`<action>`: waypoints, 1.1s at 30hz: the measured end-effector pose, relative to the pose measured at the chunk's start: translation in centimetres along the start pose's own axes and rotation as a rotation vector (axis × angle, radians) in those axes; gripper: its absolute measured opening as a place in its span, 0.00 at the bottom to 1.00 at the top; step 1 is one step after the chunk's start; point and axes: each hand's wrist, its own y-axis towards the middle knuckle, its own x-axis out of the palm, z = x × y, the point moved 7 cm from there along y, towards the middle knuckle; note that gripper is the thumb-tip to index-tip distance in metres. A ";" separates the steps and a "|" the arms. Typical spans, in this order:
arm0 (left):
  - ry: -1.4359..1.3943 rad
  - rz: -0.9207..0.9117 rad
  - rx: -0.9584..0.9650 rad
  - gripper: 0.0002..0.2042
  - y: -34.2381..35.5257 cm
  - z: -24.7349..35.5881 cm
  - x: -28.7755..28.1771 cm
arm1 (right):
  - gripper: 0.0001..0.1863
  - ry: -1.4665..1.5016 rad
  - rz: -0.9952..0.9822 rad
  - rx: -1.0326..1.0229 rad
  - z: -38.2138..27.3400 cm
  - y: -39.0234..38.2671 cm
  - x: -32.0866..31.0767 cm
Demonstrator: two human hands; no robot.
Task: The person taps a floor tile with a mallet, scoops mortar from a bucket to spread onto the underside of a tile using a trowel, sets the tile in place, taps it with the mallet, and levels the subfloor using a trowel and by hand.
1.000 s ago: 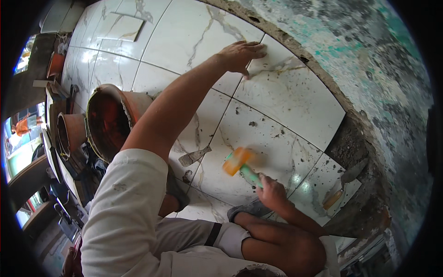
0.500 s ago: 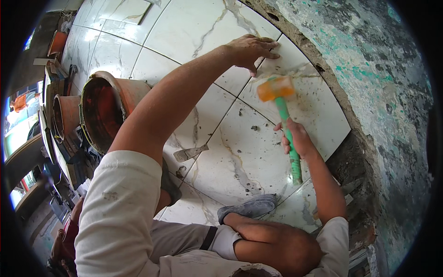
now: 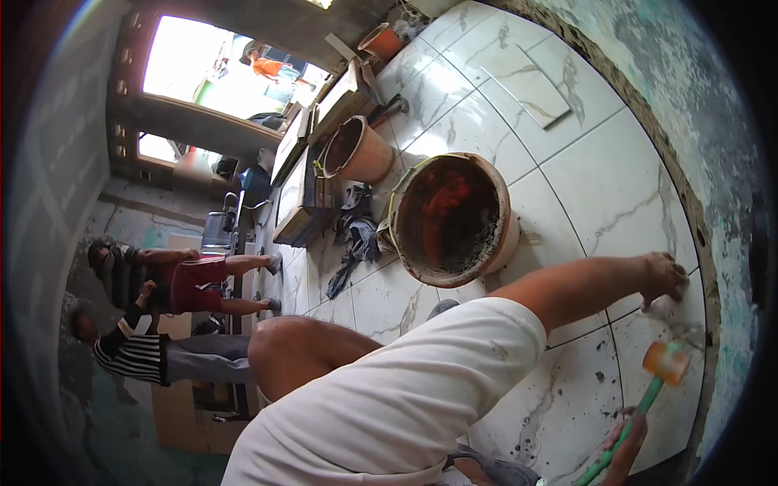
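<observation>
My left hand [image 3: 664, 275] reaches out with its fingers spread and resting on the white marble-patterned floor tiles, close to a joint between tiles and the wall's foot. My right hand [image 3: 630, 437] is wrapped round the green handle of a mallet [image 3: 666, 362] with an orange head. The mallet head, slightly blurred, is over the tile [image 3: 673, 332] just nearer than my left hand; whether it touches the tile I cannot tell. Dark crumbs lie on the neighbouring tile [image 3: 559, 389].
A large mortar-smeared bucket [image 3: 509, 235] stands left of my left arm. Behind it are a smaller bucket [image 3: 369, 162], boxes [image 3: 304, 212], a dark cloth [image 3: 354, 235] and a loose tile [image 3: 525, 85]. Two people [image 3: 194, 283] stand at the left; the rough wall [image 3: 689, 121] runs along the right.
The view has swung left, bringing in the room, the two people and the window. My left hand still rests by the tile joint, and my right hand keeps its hold on the mallet.
</observation>
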 end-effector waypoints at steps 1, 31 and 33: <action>0.024 -0.048 -0.012 0.40 0.1 0.4 0.1 | 0.21 0.067 -0.002 0.055 0.8 -1.6 -0.3; -0.135 -0.084 -0.624 0.64 6.0 5.6 -0.3 | 0.20 -0.350 1.230 -0.416 2.3 -12.3 -12.2; -0.125 -0.089 -0.637 0.66 6.5 5.8 -0.8 | 0.19 -0.355 1.279 -0.363 2.2 -12.0 -15.7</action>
